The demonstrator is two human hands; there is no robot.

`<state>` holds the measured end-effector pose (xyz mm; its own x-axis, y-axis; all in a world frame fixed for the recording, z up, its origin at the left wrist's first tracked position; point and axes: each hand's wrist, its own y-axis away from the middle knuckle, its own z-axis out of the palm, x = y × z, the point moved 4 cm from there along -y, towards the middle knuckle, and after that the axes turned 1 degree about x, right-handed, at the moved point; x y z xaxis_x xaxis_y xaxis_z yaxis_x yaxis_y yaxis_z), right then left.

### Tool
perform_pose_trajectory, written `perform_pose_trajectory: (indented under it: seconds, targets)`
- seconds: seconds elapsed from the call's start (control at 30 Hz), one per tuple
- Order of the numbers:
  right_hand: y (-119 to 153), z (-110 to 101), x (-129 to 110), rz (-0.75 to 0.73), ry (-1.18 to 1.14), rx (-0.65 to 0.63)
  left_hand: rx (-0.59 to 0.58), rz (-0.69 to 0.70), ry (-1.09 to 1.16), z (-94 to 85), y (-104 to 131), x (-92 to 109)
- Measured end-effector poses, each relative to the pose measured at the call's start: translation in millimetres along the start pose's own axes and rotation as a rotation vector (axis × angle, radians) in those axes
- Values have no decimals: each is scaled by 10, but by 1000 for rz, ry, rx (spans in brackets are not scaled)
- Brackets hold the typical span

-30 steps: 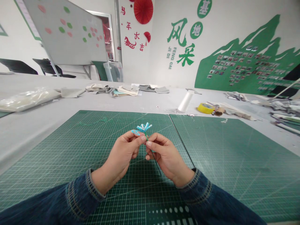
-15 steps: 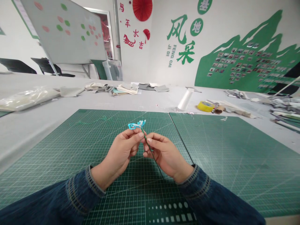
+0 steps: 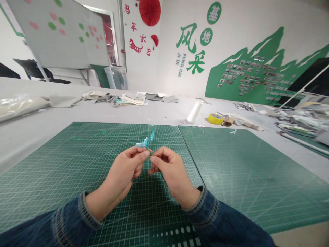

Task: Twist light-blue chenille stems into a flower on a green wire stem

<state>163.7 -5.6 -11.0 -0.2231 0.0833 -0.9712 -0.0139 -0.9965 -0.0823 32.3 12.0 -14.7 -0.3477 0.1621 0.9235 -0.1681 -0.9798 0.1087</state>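
Note:
A small light-blue and white craft flower (image 3: 144, 142) on a thin green stem (image 3: 149, 150) is held above the cutting mat. My left hand (image 3: 128, 167) pinches the stem just below the blue petals between thumb and forefinger. Close beside it, my right hand (image 3: 170, 170) pinches the same stem a little lower down. The dark lower end of the stem comes out beneath my right fingers, partly hidden by them. Under both hands lies the green cutting mat (image 3: 102, 192) with its white grid.
A second green mat (image 3: 246, 178) adjoins on the right. Farther back are a white thread cone (image 3: 195, 111), a yellow tape roll (image 3: 215, 118), fabric pieces (image 3: 132, 99) and a plastic-wrapped bundle (image 3: 20, 106). Loose green thread (image 3: 104, 133) lies on the mat.
The view has swung slightly right. The flower has turned, its petals now showing edge-on with one part pointing up. My right fingers have moved nearer to my left fingertips.

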Motion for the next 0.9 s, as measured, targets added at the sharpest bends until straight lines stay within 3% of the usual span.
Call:
perform_pose_trajectory:
  seconds: [0.07,0.23,0.3,0.47,0.77,0.9]
  targets:
    - [3,0,-4,-14,44,2,-1,-6,-7,-1,6,6]
    - [28,99,73,261,-358,-284,-97,-38,-1,29,48,51]
    - [30,101,75,282,-403,-319,-117,-43,8,35,59,61]
    - [7,52,93,246,-372,-242,-93,-20,-16,22,43,46]
    - [-14,17,90,96,-105,-64,-11,-7,-72,-14,-1,-34]
    - [13,69,119,220,-267,-159,-33,-14,-67,-4,15,-3]
